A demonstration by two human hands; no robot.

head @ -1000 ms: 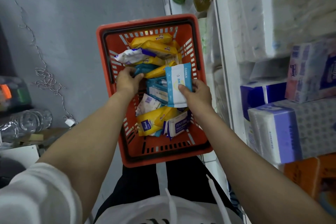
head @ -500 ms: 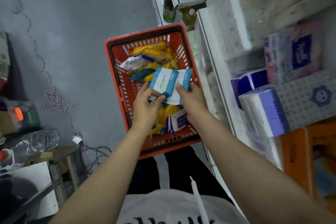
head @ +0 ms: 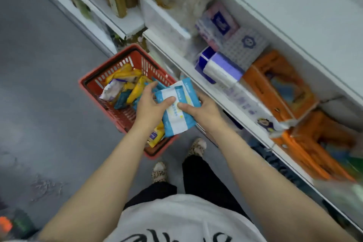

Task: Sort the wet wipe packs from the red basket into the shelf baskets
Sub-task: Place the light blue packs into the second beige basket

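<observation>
Left hand (head: 149, 104) and right hand (head: 204, 110) grip blue-white packs (head: 177, 112) above red basket (head: 94, 82), beside shelf (head: 225, 102).

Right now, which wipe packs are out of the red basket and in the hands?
The blue-and-white packs, gripped by left hand and right hand together; the yellow packs lie in the basket.

**Soft light, smeared edges**

We see even, cool indoor light with no hard shadows; the white shelf (head: 306, 31) is the brightest area and looks slightly washed out. Everything right of and below that shelf streaks with motion blur, the orange boxes (head: 279, 92) most of all. We find the red basket (head: 117, 61) sharper. Straight shelf edges bow from wide-angle distortion.
</observation>
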